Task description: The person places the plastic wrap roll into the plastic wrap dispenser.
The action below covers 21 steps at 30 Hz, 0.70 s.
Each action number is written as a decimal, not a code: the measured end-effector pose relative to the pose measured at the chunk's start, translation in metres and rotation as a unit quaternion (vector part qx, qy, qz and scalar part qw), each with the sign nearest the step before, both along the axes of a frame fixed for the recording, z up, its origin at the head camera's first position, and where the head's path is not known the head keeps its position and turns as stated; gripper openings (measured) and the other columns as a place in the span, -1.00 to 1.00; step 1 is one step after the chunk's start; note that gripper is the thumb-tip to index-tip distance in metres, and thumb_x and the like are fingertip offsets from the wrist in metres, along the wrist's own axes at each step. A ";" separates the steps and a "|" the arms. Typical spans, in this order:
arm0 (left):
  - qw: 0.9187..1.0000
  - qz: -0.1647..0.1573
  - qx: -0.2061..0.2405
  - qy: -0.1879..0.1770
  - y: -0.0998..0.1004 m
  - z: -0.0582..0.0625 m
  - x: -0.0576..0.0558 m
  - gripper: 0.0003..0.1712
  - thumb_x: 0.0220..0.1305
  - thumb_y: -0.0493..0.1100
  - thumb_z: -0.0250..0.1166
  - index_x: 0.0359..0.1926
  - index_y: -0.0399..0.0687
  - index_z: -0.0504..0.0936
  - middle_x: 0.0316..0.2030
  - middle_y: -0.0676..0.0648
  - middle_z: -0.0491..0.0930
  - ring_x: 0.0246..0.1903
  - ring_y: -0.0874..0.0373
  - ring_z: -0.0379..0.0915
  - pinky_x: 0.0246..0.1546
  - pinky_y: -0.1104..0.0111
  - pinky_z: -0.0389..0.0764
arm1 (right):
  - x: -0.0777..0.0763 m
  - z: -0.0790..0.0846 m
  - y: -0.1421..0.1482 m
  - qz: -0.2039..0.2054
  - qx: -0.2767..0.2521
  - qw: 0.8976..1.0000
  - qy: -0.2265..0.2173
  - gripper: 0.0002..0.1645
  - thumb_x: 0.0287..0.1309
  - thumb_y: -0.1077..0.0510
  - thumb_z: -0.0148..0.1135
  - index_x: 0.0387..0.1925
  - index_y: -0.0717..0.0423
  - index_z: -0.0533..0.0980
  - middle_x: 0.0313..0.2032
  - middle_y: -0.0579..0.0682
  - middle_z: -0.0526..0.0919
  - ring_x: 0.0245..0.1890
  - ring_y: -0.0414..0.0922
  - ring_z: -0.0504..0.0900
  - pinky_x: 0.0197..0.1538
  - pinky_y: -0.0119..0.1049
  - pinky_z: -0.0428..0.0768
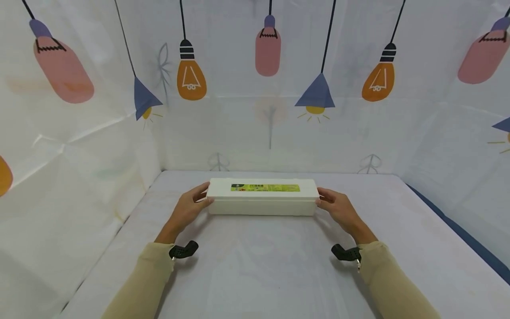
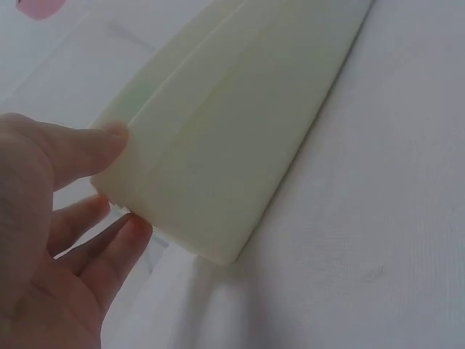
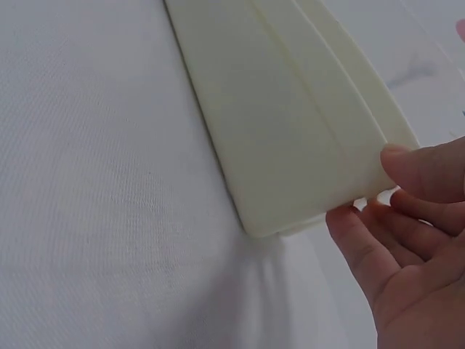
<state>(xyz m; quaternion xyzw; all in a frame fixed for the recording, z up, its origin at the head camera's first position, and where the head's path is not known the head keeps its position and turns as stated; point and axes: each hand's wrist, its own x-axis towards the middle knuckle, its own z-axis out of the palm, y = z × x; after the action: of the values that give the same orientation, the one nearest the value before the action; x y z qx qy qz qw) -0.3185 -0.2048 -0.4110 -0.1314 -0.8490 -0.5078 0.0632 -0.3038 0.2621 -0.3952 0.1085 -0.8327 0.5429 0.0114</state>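
A long, white lidded box [image 1: 260, 207] lies crosswise on the table, with a yellow-green printed label [image 1: 265, 188] on its top. At its left end my left hand [image 1: 188, 207] holds the box, the thumb on the front corner of the lid and the other fingers against the end face. My right hand [image 1: 341, 210] grips the opposite end in much the same way. In the left wrist view, a seam runs along the front of the box [image 2: 225, 138] below the lid. The right wrist view shows fingertips under the lid's edge at the end of the box [image 3: 290, 138]. The inside is hidden.
A white cloth covers the table [image 1: 259, 266]. Behind it hangs a white curtain [image 1: 239, 133] printed with lamps and bulbs, which continues down both sides. Each sleeve cuff carries a black wrist device, one on the left [image 1: 183, 250] and one on the right [image 1: 345, 253].
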 end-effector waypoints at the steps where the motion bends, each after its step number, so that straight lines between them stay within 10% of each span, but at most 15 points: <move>1: 1.000 0.000 0.000 -0.002 0.000 0.000 0.000 -0.19 0.37 0.07 0.34 0.51 -0.04 0.26 0.46 -0.10 0.25 0.35 -0.13 0.30 0.30 -0.01 0.36 | 0.000 0.000 0.000 0.002 0.002 1.000 0.000 -0.30 0.43 0.17 0.20 0.46 0.33 0.21 0.42 0.27 0.29 0.39 0.20 0.30 0.31 0.01 0.41; 21: 0.995 0.016 -0.093 0.043 0.000 0.014 0.013 -0.37 0.42 -0.05 0.30 0.42 -0.14 0.39 0.34 -0.18 0.42 0.24 -0.14 0.43 0.15 -0.03 0.51 | 0.009 0.016 0.009 -0.009 0.077 0.997 -0.003 -0.21 0.46 -0.01 0.16 0.49 0.31 0.15 0.34 0.35 0.37 0.18 0.27 0.54 0.16 0.06 0.55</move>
<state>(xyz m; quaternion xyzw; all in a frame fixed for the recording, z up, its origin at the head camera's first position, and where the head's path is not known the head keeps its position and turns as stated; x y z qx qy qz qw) -0.3051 -0.2053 -0.3970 -0.1446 -0.8912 -0.4190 0.0959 -0.2952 0.2708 -0.3793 0.1002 -0.8730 0.4772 0.0053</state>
